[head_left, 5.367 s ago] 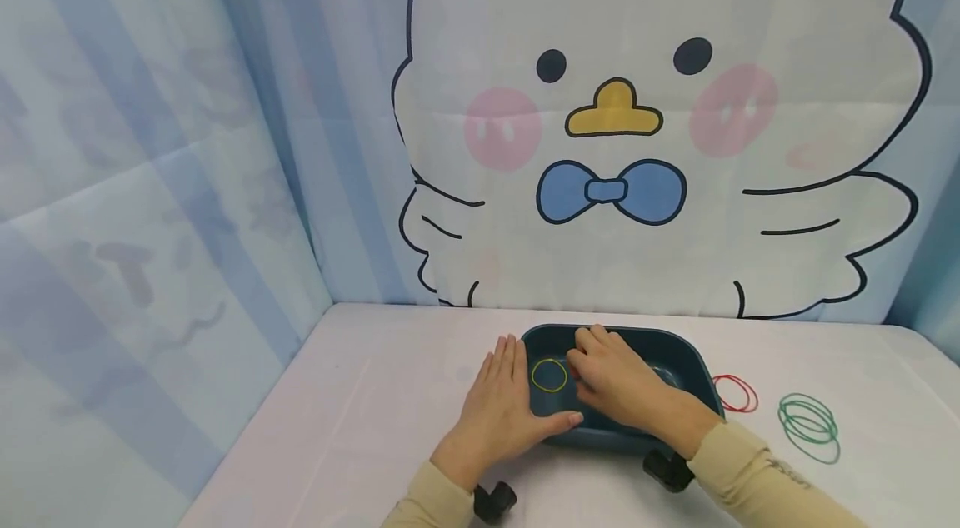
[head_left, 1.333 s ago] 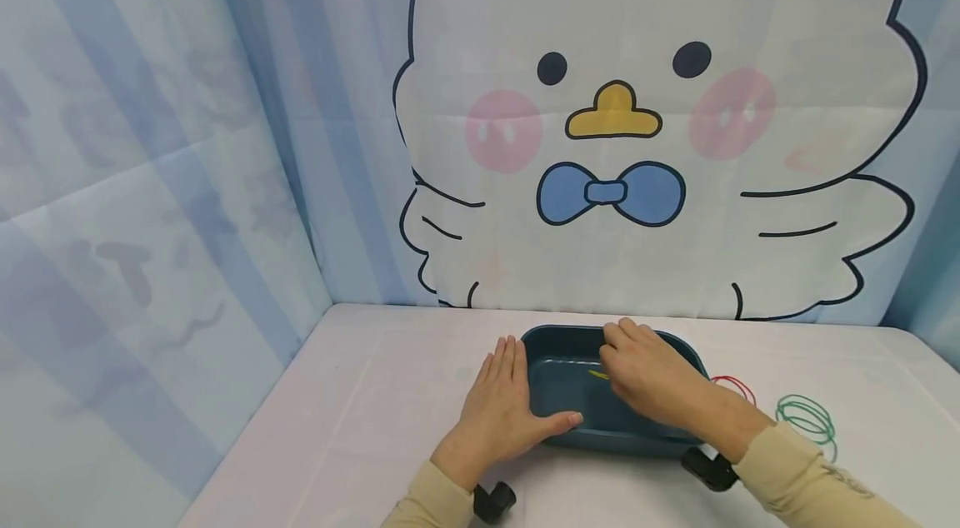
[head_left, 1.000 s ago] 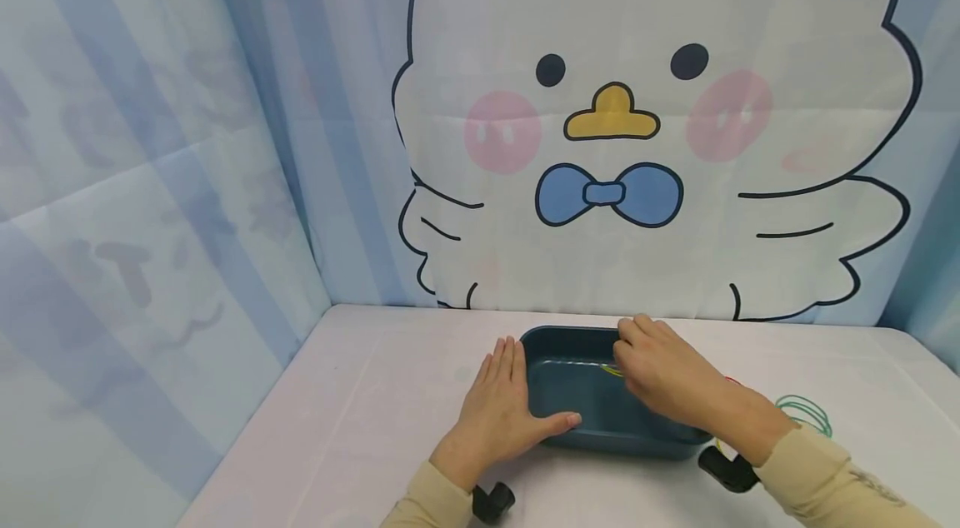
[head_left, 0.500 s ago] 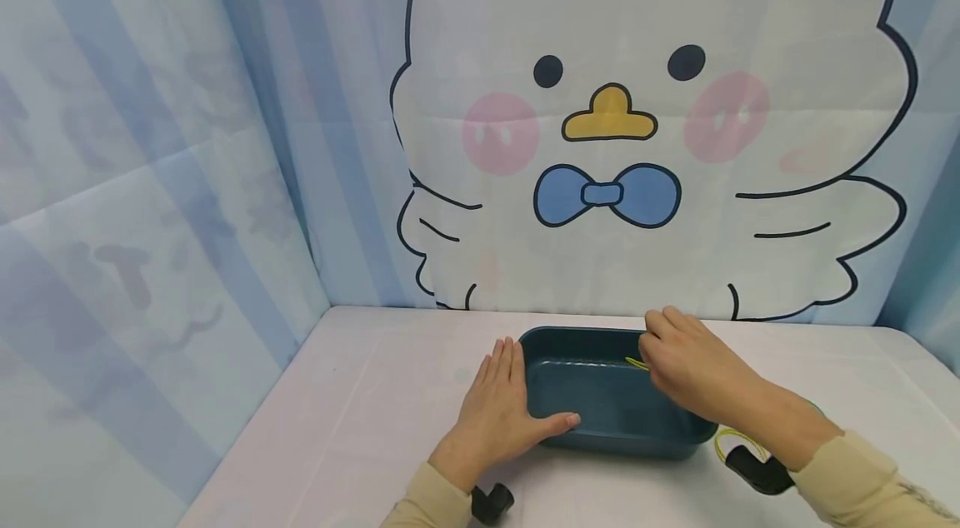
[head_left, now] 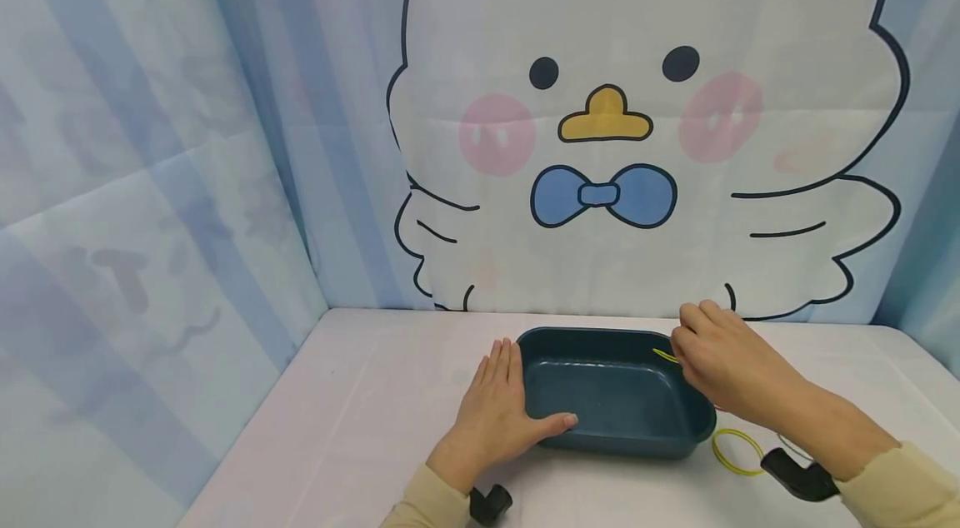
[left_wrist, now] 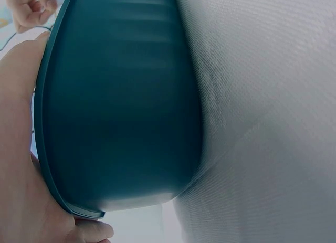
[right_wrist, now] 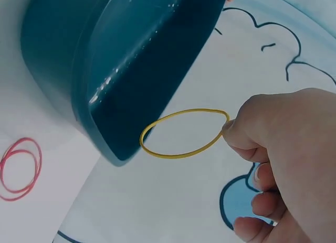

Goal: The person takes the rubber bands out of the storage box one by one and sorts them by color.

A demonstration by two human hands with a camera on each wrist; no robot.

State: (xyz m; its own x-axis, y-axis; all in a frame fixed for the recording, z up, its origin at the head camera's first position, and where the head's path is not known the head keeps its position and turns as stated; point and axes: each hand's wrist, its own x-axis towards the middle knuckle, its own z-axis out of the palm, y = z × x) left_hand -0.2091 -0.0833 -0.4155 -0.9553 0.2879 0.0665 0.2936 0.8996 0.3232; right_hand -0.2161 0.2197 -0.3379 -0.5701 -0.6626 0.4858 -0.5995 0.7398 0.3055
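Note:
A dark teal tray (head_left: 678,438) sits on the white table, seen close up as a teal tray wall (left_wrist: 121,106) in the left wrist view and a teal tray corner (right_wrist: 121,59) in the right wrist view. My left hand (head_left: 498,415) lies flat against its left side, thumb along the front rim. My right hand (head_left: 723,366) hovers over the tray's right rim and pinches a yellow rubber band (right_wrist: 181,134), whose tip (head_left: 664,355) shows by the fingers. A second yellow band (head_left: 737,451) lies on the table right of the tray.
Red rubber bands (right_wrist: 20,164) lie on the table near the tray's right end. A curtain with a cartoon chick (head_left: 607,120) hangs right behind the table. Bare tabletop (head_left: 375,411) stretches to the left of the tray.
My right hand has lifted a yellow band out of the tray and carried it right, past the rim. The left hand has stayed put on the tray.

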